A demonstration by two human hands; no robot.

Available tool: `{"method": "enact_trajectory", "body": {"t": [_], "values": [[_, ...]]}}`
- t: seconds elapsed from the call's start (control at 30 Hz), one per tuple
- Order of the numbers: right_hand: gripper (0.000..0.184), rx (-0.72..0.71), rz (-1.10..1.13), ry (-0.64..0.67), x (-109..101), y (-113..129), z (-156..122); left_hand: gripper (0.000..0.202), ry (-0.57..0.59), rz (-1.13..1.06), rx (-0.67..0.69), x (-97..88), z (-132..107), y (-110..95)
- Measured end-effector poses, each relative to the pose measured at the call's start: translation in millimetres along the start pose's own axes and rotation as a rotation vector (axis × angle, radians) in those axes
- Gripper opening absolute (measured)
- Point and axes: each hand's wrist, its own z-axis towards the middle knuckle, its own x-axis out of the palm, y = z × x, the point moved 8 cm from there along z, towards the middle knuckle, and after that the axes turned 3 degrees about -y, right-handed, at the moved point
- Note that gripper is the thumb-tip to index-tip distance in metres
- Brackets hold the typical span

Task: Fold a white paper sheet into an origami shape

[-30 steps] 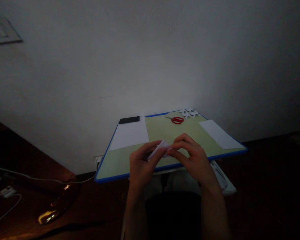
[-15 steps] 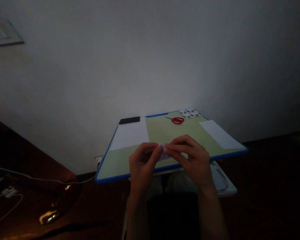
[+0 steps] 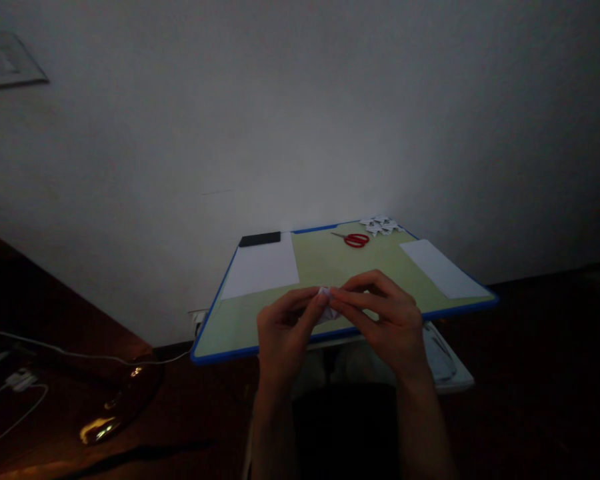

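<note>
A: Left hand [image 3: 284, 330]?
B: Half curled; pinches the small folded white paper [image 3: 329, 313] between thumb and fingertips.
A: And right hand [image 3: 394, 321]?
B: Curled likewise, pinching with thumb and forefinger; grips the same piece from the right, close against the left fingertips.
A: Held where?
B: Above the tabletop [image 3: 325, 255], near the middle of the blue-rimmed near edge. Shows creases, partly covered by fingers; cannot tell the full shape.
A: And toward the left edge?
B: A flat white sheet [image 3: 261, 270], with a dark flat rectangle [image 3: 260, 239] across its far end, near the far left corner.
A: At the far edge?
B: Near it, right of the middle, red-handled scissors [image 3: 356, 241], blades to the left. Just beyond, in the far right corner, a cluster of folded paper pieces [image 3: 381, 227].
A: Along the right edge?
B: A narrower white sheet [image 3: 443, 268], reaching almost to the near right corner.
A: Below the near edge?
B: Just right of the right wrist, a pale tray [image 3: 461, 381] with contents too dark to make out.
</note>
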Motion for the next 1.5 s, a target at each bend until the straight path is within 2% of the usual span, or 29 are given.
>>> {"method": "enact_trajectory", "body": {"t": [0.37, 0.5, 0.63, 0.87, 1.03, 1.13, 1.3, 1.5], "values": [[0.030, -0.027, -0.008, 0.026, 0.4, 4.6, 1.1, 0.003, 0.000, 0.017, 0.030, -0.2, 0.7, -3.7], [0.028, -0.008, -0.008, 0.039, 4.1, 3.7, 0.4, 0.007, -0.022, 0.009, 0.039, -0.5, -0.1, -2.5], [0.023, 0.062, -0.005, 0.010, 6.3, -2.1, -0.6, 0.010, -0.089, 0.009, 0.089, -2.0, -2.2, -6.0], [0.035, 0.155, 0.160, 0.105, 16.9, -12.3, -4.3, 0.012, -0.200, 0.012, 0.136, -6.0, -6.0, -8.4], [0.032, 0.338, 0.372, 0.036, 23.7, -21.7, -8.5, 0.011, -0.236, 0.013, 0.219, -10.3, -8.7, -11.0], [0.026, 0.390, 0.439, 0.008, 27.3, -21.5, -9.6, 0.010, -0.237, 0.009, 0.275, -11.3, -9.8, -11.8], [0.026, 0.316, 0.423, 0.012, 21.8, -17.6, -8.3, 0.005, -0.232, 0.058, 0.382, -9.8, -12.0, -18.1], [0.024, 0.257, 0.369, -0.008, 10.9, -12.7, -5.3, 0.004, -0.172, 0.157, 0.492, -4.1, -16.0, -30.3]]}}
